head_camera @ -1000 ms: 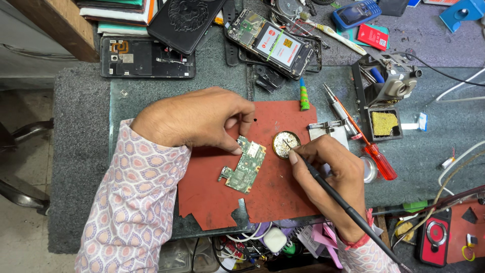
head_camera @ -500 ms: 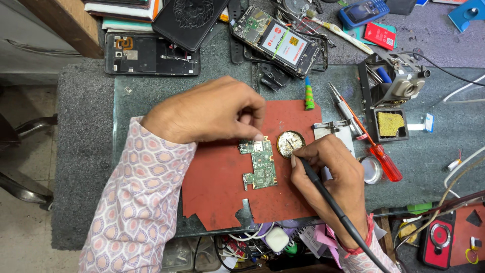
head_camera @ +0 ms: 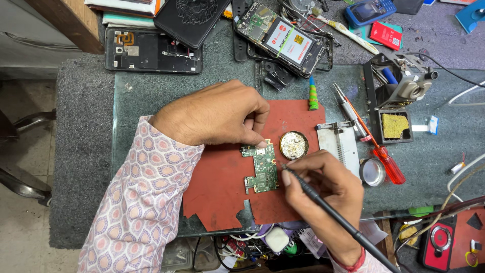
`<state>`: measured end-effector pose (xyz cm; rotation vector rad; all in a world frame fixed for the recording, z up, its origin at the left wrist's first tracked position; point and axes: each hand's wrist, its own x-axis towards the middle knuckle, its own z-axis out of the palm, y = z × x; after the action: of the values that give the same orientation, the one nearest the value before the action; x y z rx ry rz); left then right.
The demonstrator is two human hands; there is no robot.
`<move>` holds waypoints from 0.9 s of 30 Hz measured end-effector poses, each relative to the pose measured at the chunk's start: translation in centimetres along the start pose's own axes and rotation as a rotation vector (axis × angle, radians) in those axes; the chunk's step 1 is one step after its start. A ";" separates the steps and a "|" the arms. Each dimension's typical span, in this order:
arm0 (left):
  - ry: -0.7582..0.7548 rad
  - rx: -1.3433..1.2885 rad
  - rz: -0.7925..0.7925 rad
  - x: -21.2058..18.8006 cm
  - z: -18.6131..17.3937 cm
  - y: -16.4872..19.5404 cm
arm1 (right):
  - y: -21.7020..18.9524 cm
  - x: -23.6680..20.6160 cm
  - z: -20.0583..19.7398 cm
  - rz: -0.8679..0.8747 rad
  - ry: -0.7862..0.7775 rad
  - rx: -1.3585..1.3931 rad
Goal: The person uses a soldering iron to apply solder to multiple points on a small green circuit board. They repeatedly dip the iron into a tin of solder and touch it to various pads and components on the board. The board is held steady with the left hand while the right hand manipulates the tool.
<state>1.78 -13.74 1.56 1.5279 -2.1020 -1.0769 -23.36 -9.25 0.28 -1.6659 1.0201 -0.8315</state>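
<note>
In the head view, the person's left hand [head_camera: 217, 114] lies curled, knuckles up, on a torn reddish-brown work mat [head_camera: 217, 187], its fingertips [head_camera: 261, 144] pressing the top edge of a small green circuit board [head_camera: 263, 169] and pinning it flat. The board lies near the middle of the mat, long side running away from the person. The right hand [head_camera: 328, 197] is closed like a pen grip around a slim black soldering iron [head_camera: 328, 207], whose tip sits at the board's right edge. Just beyond the tip stands a small round brass tin [head_camera: 293, 145] of pale paste, also on the mat. A red-handled screwdriver [head_camera: 386, 162] lies well to the right on the glass-topped table [head_camera: 151, 96], beside a soldering stand with a yellow sponge [head_camera: 395, 125].
</note>
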 end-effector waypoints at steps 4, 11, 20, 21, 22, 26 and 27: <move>-0.002 0.040 -0.021 0.0 0.2 0.1 | 0.4 0.0 0.4 -0.039 -0.046 -0.124; 0.035 0.042 0.006 -0.2 0.9 -0.1 | 0.2 0.1 0.7 -0.111 -0.039 -0.228; 0.055 0.033 0.012 -0.2 1.1 -0.1 | -0.2 0.3 0.7 -0.212 -0.059 -0.297; 0.055 0.030 0.015 -0.2 1.1 0.0 | -0.2 0.3 0.7 -0.223 -0.058 -0.307; 0.052 0.029 0.009 -0.2 1.1 0.0 | -0.3 0.3 0.7 -0.204 -0.054 -0.307; 0.050 0.036 0.001 -0.1 1.1 0.0 | -0.5 0.3 0.7 -0.170 -0.058 -0.307; 0.053 0.040 0.002 -0.1 1.1 0.0 | -0.5 0.3 0.7 -0.173 -0.063 -0.305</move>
<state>1.07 -13.20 0.85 1.5551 -2.1015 -0.9882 -22.48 -9.14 0.54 -2.0496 1.0071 -0.7564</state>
